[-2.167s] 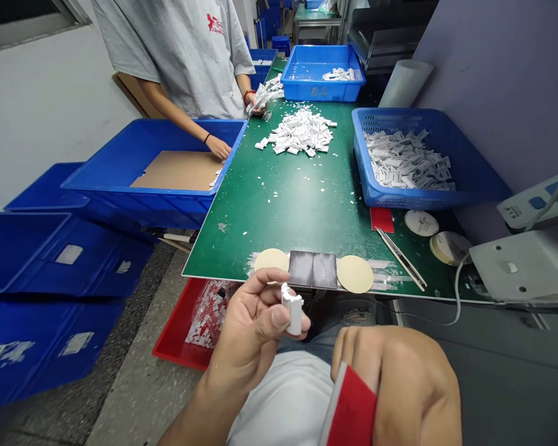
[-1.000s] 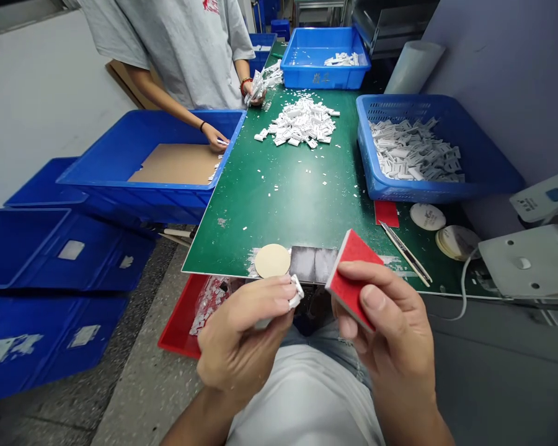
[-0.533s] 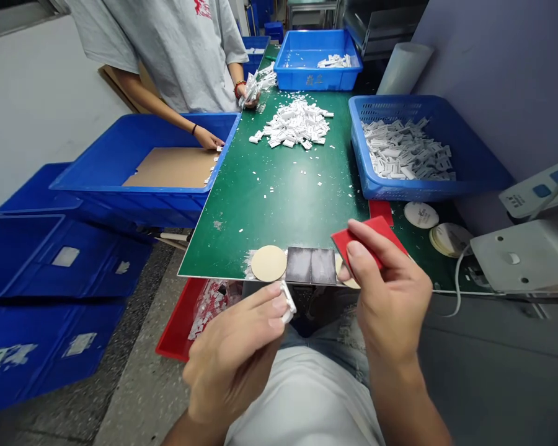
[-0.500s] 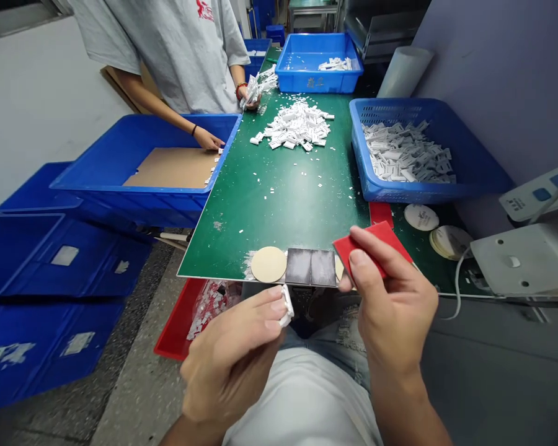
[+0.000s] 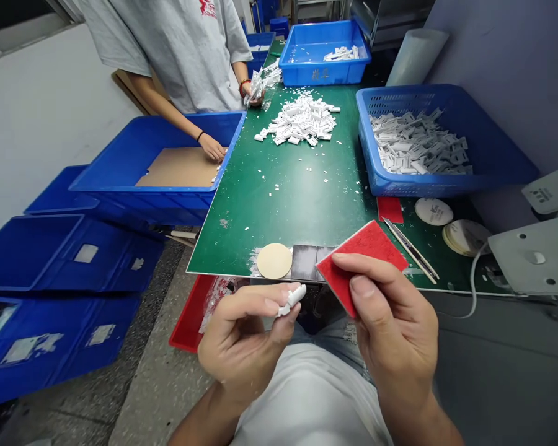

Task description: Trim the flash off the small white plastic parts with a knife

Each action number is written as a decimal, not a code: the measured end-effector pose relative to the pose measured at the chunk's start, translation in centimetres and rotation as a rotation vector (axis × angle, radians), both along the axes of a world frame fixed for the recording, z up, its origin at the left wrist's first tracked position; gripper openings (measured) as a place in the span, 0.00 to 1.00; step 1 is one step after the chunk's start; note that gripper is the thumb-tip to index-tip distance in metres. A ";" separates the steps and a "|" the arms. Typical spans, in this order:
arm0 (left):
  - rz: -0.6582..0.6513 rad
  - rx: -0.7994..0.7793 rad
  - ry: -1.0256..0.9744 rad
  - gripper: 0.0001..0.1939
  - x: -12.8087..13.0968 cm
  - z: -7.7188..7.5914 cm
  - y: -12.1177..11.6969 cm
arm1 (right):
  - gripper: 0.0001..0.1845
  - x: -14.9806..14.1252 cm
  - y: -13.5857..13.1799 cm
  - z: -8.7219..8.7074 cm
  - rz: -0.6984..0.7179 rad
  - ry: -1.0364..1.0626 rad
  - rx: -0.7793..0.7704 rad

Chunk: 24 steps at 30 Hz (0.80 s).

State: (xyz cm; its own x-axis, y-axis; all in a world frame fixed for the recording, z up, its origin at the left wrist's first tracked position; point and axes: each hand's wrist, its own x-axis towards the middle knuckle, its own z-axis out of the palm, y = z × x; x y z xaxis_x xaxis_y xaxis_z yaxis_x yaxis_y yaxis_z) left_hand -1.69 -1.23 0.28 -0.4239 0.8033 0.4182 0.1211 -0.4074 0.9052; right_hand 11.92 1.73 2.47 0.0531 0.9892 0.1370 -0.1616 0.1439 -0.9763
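My left hand [image 5: 248, 337] pinches a small white plastic part [image 5: 292, 300] between thumb and fingers, just in front of the table edge. My right hand [image 5: 393, 316] grips a square red sanding pad [image 5: 369, 257] by its lower side, with thumb and forefinger on its red face. The pad and the plastic part are apart. Behind them, along the table's edge, lie a round cream disc [image 5: 274, 261] and dark rectangular pads [image 5: 304, 261], partly covered by the red pad. A utility knife [image 5: 411, 249] rests at the right.
A heap of white parts [image 5: 302, 119] lies on the green table [image 5: 288, 204]. At right stands a blue basket [image 5: 413, 184] of parts; a blue tray [image 5: 323, 75] is behind. Across the left side, a co-worker [image 5: 181, 56] reaches into a blue bin [image 5: 144, 187]. Sanding discs [image 5: 465, 237] lie right.
My left hand has turned and moved slightly right, tilting the white part. The red pad has shifted left and turned its face more toward me; the utility knife now shows.
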 end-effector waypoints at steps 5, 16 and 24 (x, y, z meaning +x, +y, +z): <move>-0.083 -0.038 -0.107 0.14 -0.1 0.3 0.5 | 0.11 0.2 -0.2 0.0 0.134 0.084 -0.066; 0.030 0.111 0.003 0.12 0.3 0.2 0.0 | 0.13 0.2 0.5 0.5 0.496 0.156 -0.079; -0.333 -0.388 -0.889 0.17 -1.3 1.2 1.2 | 0.14 0.5 1.9 -2.2 0.014 0.102 -0.076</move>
